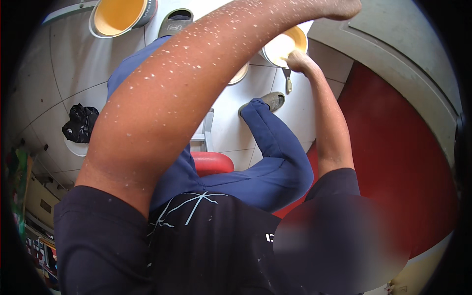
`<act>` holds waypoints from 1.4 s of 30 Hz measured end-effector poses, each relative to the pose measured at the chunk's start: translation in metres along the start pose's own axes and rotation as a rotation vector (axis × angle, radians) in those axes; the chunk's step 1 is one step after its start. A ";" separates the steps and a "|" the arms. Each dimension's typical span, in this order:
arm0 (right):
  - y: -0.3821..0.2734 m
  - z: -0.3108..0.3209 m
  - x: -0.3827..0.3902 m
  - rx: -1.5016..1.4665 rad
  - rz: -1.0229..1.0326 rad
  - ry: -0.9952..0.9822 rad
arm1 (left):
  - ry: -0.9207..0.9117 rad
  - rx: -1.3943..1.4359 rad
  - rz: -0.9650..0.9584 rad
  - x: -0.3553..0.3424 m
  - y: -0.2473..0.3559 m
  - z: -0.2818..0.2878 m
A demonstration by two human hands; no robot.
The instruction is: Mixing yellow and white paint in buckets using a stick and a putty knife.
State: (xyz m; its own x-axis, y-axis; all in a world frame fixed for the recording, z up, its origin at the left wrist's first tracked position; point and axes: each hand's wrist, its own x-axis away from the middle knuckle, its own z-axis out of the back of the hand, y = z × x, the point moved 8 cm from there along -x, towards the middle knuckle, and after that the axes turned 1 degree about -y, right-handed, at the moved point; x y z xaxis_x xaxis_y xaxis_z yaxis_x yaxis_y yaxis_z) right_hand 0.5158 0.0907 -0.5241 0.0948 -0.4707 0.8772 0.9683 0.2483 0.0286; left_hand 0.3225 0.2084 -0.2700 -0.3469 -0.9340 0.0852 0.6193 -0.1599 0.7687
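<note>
My left hand [344,10] is raised at the top right, at the end of a forearm flecked with white specks; its fingers look curled, and what they hold, if anything, is hidden. My right hand [300,62] is closed at the near rim of a bucket with yellowish inside and white contents [278,43]; what its fingers grip is unclear. A putty knife with a pale handle [288,84] lies just below that bucket. Another pale container [240,74] is partly hidden behind my left forearm.
A yellow-lined bucket [118,14] stands at the upper left. A black plastic bag [81,123] sits at the left. My sandaled feet rest on white floor tiles. A red seat [213,163] is under me. A red surface [393,147] and a grey panel [383,42] are on the right.
</note>
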 end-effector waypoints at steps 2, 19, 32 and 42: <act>-0.016 0.015 -0.010 -0.108 -0.007 0.145 | -0.017 0.077 0.076 -0.002 -0.003 -0.002; 0.025 0.055 -0.004 -0.167 -0.353 0.281 | -0.015 -0.016 -0.026 0.003 0.000 -0.006; 0.039 0.055 -0.008 -0.083 -0.325 0.287 | -0.011 -0.027 -0.078 0.003 0.008 -0.007; -0.008 0.023 -0.019 -0.252 -0.124 0.187 | 0.009 -0.152 -0.184 -0.001 0.006 -0.003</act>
State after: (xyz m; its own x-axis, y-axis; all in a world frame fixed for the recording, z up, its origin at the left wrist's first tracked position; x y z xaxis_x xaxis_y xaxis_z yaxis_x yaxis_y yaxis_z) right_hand 0.5012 0.1173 -0.5298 -0.0089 -0.6371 0.7707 0.9996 -0.0263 -0.0102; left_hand 0.3282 0.2079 -0.2675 -0.4578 -0.8874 -0.0541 0.6453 -0.3736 0.6663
